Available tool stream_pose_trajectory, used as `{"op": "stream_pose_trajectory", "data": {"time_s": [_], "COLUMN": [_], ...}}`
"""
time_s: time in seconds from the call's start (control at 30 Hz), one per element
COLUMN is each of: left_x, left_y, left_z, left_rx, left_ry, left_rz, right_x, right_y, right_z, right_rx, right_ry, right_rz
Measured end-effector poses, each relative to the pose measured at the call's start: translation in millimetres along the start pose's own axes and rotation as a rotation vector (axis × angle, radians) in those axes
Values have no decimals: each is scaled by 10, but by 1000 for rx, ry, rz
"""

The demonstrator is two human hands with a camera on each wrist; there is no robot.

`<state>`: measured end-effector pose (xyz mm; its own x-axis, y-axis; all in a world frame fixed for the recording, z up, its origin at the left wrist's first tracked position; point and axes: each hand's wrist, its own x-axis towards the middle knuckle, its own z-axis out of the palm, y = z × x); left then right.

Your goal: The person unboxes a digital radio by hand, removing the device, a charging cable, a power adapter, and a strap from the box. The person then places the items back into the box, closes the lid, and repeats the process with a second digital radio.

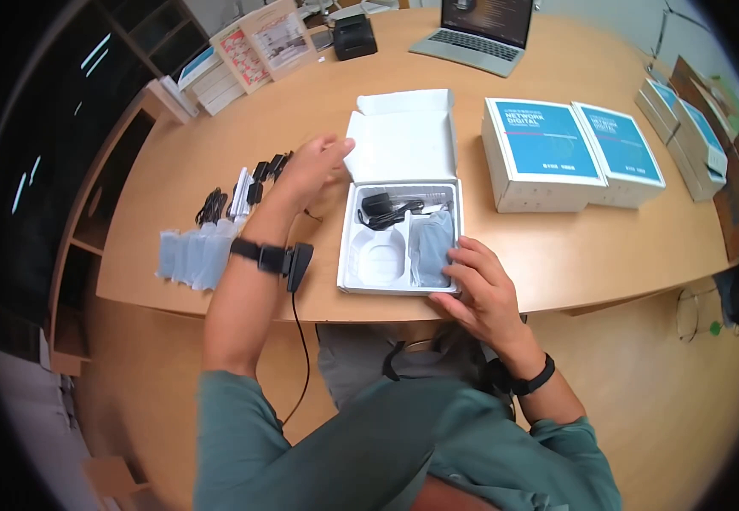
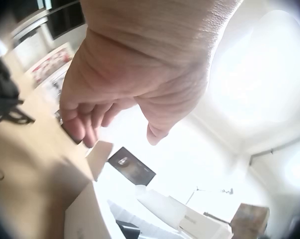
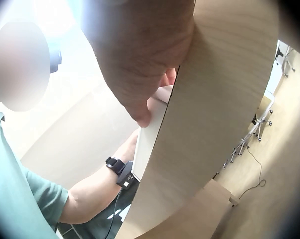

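Observation:
An open white box (image 1: 344, 255) lies on the table in front of me, its lid (image 1: 403, 145) folded back. Inside, a black power adapter (image 1: 376, 204) with its cable lies in the rear compartment. A packet in bluish wrapping (image 1: 432, 247) fills the right compartment; the round front-left hollow holds nothing. My left hand (image 1: 312, 170) is beside the lid's left edge, fingers loosely bent and holding nothing. My right hand (image 1: 484, 285) holds the box's front right corner. Its thumb lies along the front wall (image 3: 152, 132), and its fingers are at the right rim near the packet.
Left of the box are several wrapped packets (image 1: 191, 255), coiled black cables (image 1: 212, 207) and black adapters (image 1: 259, 175). Two blue-and-white boxes (image 1: 544, 140) stand to the right, with more boxes (image 1: 684, 145) beyond. A laptop (image 1: 476, 43) and a black device (image 1: 354, 37) are at the back.

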<state>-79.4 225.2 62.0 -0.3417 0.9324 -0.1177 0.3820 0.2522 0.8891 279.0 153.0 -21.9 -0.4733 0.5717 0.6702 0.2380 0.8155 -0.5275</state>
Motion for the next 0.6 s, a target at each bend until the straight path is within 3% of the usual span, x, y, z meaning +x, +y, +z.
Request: {"op": "stream_pose_trajectory", "data": {"time_s": [0.03,0.1,0.13,0.2,0.27,0.37,0.53,0.6], "left_x": [55,111,105,102,-24,-339,-661,-720], "left_y": [-60,-129,-136,-140,-43,90,-43,-123], "left_z": [-2,96,149,285,323,262,194,216], "left_rx": [-22,-429,-442,-521,-428,80,171,106], "left_ry": [16,-248,-244,-186,-111,187,190,226], "left_rz": [-3,-95,-95,111,106,374,342,424], "right_x": [10,18,18,8,11,8,24,27], "right_y": [12,6,1,-22,-22,-23,-24,-36], "right_z": [3,13,19,27,24,35,43,31], "right_rx": [-2,0,3,-5,-18,-18,-17,-20], "right_ry": [-1,-13,0,4,25,35,39,38], "right_rz": [-6,-11,5,20,42,38,31,35]}}
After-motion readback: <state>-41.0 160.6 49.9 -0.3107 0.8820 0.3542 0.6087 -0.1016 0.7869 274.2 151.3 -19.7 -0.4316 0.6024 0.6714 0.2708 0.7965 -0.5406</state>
